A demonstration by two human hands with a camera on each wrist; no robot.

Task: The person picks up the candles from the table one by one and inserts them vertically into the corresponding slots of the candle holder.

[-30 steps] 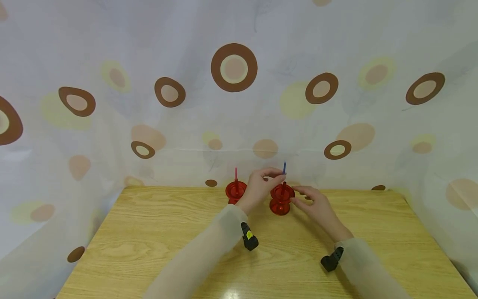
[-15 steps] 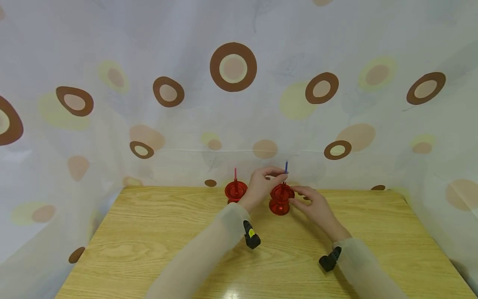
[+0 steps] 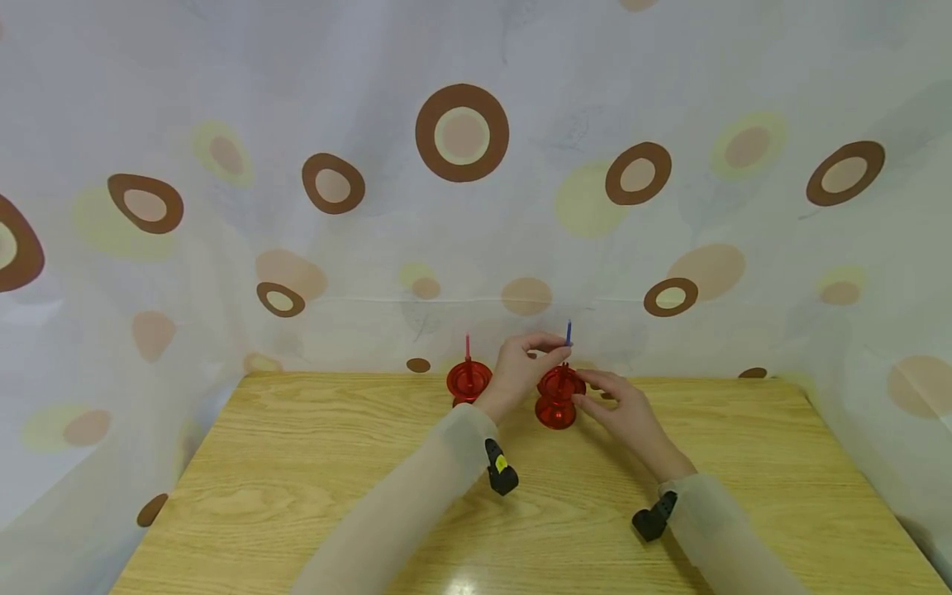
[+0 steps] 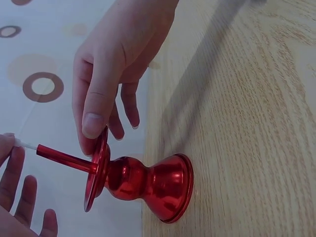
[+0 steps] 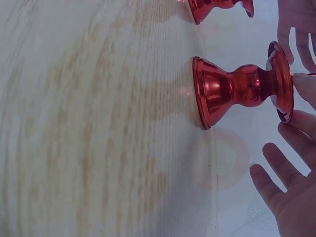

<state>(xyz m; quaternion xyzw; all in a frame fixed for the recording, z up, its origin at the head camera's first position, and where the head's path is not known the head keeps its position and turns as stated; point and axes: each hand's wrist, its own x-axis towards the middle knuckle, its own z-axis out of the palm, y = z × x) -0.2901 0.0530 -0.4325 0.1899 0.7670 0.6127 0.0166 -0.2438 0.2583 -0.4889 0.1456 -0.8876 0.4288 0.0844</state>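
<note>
The left hand [image 3: 516, 368] pinches a thin candle [image 3: 568, 333] by its top between thumb and fingertips, just above the centre of the frame. In the left wrist view the candle's shaft [image 4: 64, 158] looks red and stands in the cup of the near red candlestick [image 3: 559, 398]. In the head view its tip looks blue, so its colour is hard to tell. The right hand [image 3: 621, 405] touches the candlestick's rim with its thumb, fingers loosely spread. A 2nd red candlestick [image 3: 468, 382] with a pink candle [image 3: 468, 345] stands left, partly hidden by the left hand. Both stand at the far edge of the wooden table [image 3: 297, 479].
</note>
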